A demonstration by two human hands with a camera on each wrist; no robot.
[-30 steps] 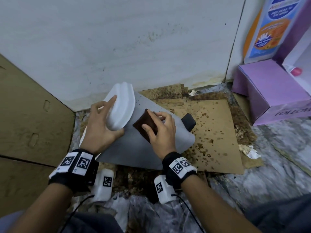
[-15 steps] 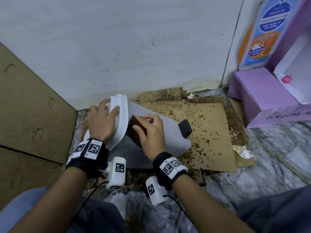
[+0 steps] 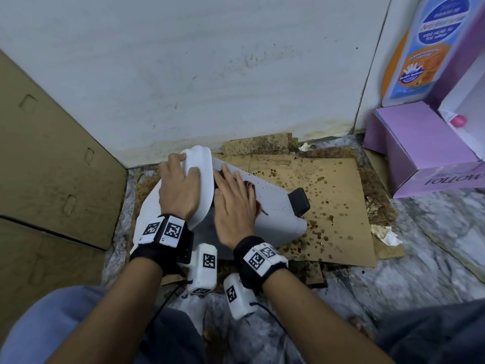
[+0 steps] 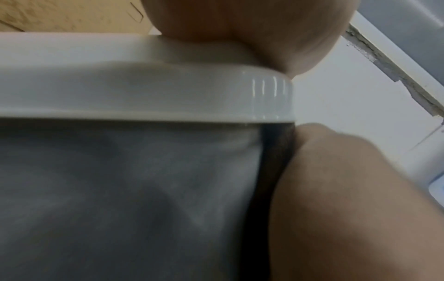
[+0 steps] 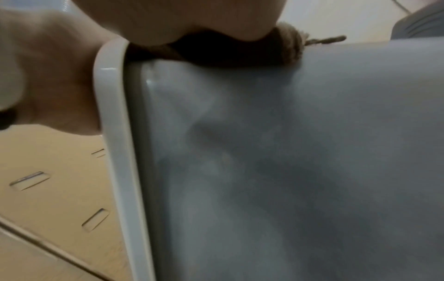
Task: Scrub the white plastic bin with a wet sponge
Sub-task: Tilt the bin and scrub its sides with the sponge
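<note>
Bin (image 3: 273, 206): we see it lying on its side on the cardboard (image 3: 341, 206) by the wall (image 3: 210, 74); its white lid (image 3: 203, 179) points left, its black base part (image 3: 299, 202) points right; the grey side wall faces up.
Left hand (image 3: 179, 190): we see it laid over the lid; the fingers curl over the lid's far edge and grasp it; in the left wrist view the palm (image 4: 252, 28) presses on the lid rim (image 4: 144, 91).
Right hand (image 3: 233, 206): flat, fingers straight, pressing the sponge down on the bin's upper side, right beside the lid.
Sponge (image 3: 249, 186): dark brown; mostly hidden under the right hand; 1 edge shows past the fingers; in the right wrist view it (image 5: 228, 55) sits squeezed between palm and bin, touching the lid rim.
Cardboard: flat on the floor, spotted with brown stains.
Box (image 3: 425, 153): purple; it stands at the right, well apart from the bin.
</note>
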